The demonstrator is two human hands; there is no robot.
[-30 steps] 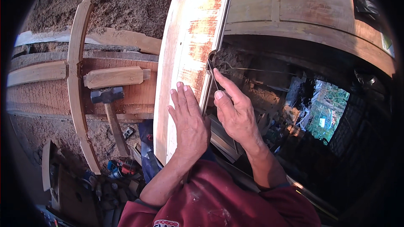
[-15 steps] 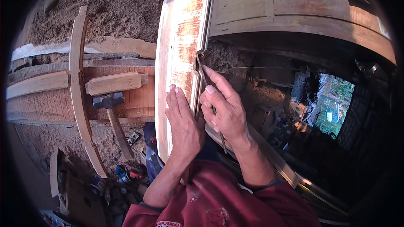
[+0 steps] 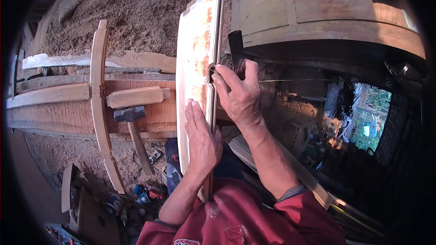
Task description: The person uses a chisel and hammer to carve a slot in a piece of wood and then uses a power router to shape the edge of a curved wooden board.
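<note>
A long wooden panel (image 3: 193,59) with a sunlit, partly reddish-brown face stands tilted in front of me. Its right edge is grooved and has a small notch (image 3: 211,69). My left hand (image 3: 202,147) grips the lower part of the panel, fingers along the face and thumb by the grooved edge. At the notch, the thumb and forefinger of my right hand (image 3: 243,93) touch the edge. That hand also holds a dark tool with a broad flat end (image 3: 236,47) pointing up past the knuckles; the rest of it is hidden by the hand.
To the left, a hammer (image 3: 129,114) and a short tenoned wood piece (image 3: 137,96) lie on a wide plank (image 3: 54,115). A curved wooden rail (image 3: 99,104) crosses it. Sawdust (image 3: 136,13) is heaped behind. A panelled wooden piece (image 3: 327,0) stands at the far right.
My right hand has turned, and the tool's broad dark end now points up where a thin shank reached the notch before. The background has shifted slightly right and down.
</note>
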